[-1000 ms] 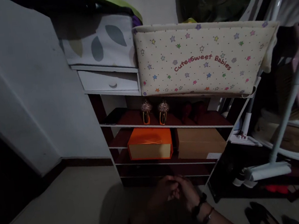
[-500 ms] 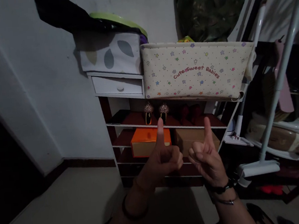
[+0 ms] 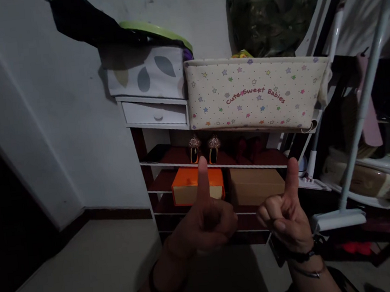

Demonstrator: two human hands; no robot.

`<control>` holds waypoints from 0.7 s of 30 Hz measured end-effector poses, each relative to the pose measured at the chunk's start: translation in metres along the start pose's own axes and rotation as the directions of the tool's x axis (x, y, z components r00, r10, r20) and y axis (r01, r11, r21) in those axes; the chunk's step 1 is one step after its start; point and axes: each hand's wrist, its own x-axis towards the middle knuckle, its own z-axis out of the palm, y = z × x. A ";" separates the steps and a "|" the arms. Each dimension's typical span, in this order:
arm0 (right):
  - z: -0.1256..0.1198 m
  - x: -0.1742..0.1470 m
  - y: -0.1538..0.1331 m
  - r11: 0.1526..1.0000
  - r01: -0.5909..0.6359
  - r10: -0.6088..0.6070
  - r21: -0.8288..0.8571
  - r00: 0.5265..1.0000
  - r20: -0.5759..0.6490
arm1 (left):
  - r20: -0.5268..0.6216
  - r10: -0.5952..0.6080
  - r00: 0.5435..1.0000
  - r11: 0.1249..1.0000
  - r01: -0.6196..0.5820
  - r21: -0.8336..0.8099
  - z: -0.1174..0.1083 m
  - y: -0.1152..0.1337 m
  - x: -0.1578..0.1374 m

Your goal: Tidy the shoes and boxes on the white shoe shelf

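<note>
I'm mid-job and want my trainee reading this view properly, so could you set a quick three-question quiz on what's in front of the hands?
1. True or false: in the camera view, the orange box stands to the left of the brown box.

2. Which words are printed on the star-patterned bin?
A. Home Sweet Home
B. Cute Sweet Babies
C. Happy Little Stars

3. Fill in the number: the left hand and the right hand each have ____ finger raised, with the others curled in.

Key:
1. True
2. B
3. one
</note>
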 end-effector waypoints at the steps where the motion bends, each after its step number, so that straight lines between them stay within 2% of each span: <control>1: 0.000 0.000 0.000 1.000 0.005 -0.005 0.007 1.000 0.008 | -0.001 -0.001 1.000 1.000 0.001 -0.006 0.000 0.000 0.000; 9: -0.001 -0.003 -0.004 0.999 -0.022 0.020 -0.035 0.999 -0.046 | -0.006 0.019 1.000 0.999 -0.019 -0.047 -0.002 -0.004 0.000; 11: -0.007 -0.002 0.000 0.999 -0.028 0.026 -0.039 0.999 -0.048 | -0.047 0.002 0.999 0.999 -0.004 -0.047 -0.008 -0.009 -0.001; 13: -0.017 -0.001 0.009 0.994 -0.053 0.045 -0.092 0.995 -0.085 | -0.153 -0.099 0.983 0.995 0.103 0.018 -0.015 -0.017 -0.003; 15: -0.030 -0.001 0.023 0.961 -0.097 0.050 -0.259 0.982 -0.183 | -0.292 -0.210 0.933 0.962 0.251 0.110 -0.021 -0.029 -0.006; 18: -0.045 -0.006 0.053 0.803 -0.241 0.057 -0.544 0.941 -0.334 | -0.438 -0.302 0.847 0.885 0.419 0.200 -0.026 -0.055 -0.018; 20: -0.048 -0.014 0.076 0.719 -0.332 0.110 -0.610 0.922 -0.372 | -0.515 -0.379 0.769 0.825 0.533 0.189 -0.028 -0.076 -0.032; 21: -0.047 -0.019 0.088 0.708 -0.370 0.153 -0.601 0.912 -0.380 | -0.532 -0.424 0.733 0.791 0.585 0.177 -0.029 -0.087 -0.040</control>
